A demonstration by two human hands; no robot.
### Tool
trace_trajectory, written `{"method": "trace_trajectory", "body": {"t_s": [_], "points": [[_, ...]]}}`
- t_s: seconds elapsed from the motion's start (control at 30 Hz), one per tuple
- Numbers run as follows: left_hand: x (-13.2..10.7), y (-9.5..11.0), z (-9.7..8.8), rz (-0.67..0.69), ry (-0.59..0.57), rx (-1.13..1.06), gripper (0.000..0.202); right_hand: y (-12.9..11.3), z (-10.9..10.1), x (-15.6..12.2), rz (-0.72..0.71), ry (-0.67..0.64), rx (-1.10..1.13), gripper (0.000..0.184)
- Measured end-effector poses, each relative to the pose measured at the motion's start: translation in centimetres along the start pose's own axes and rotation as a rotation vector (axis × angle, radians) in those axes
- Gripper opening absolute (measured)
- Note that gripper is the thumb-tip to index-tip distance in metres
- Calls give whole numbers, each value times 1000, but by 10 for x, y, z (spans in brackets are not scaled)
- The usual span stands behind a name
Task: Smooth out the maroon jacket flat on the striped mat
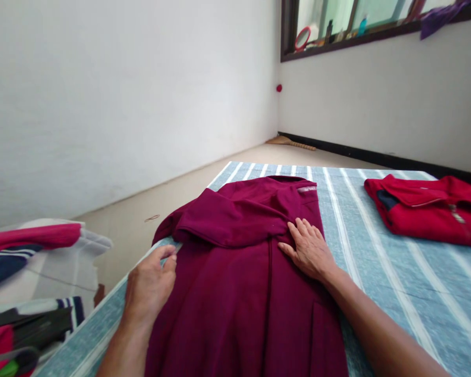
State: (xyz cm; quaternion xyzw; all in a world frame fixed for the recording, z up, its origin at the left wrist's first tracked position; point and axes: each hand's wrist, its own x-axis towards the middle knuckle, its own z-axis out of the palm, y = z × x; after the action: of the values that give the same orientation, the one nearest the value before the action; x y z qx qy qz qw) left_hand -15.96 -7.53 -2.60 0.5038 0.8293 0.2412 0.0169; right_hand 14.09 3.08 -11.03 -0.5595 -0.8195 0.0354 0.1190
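A maroon garment [243,283] lies spread on a blue-and-white striped cloth [380,251], with one sleeve folded across its chest. My left hand [151,285] pinches the garment's left edge near the folded sleeve. Flat on the garment's middle rests my right hand [308,248], fingers stretched out beside the end of the sleeve.
A folded red garment [427,209] lies on the striped cloth at the far right. A pile of mixed clothes [27,283] sits at the left. White walls stand behind, and a window sill [377,31] with small items runs along the top right. A broom [290,141] lies by the far wall.
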Motion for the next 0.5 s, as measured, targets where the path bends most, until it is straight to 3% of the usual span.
{"method": "trace_trajectory", "body": {"t_s": [0.1,0.3,0.4,0.5], "points": [[-7,18,-4,42,-51,25,20,-1,-1,0,-3,8,14,69],[-26,74,-18,443,-292,84,25,-3,-1,0,-4,10,45,70],[-20,109,-3,538,-334,11,22,-3,0,1,3,6,65,70],[-1,139,33,538,-291,-104,18,-4,1,2,-4,20,82,69]]}}
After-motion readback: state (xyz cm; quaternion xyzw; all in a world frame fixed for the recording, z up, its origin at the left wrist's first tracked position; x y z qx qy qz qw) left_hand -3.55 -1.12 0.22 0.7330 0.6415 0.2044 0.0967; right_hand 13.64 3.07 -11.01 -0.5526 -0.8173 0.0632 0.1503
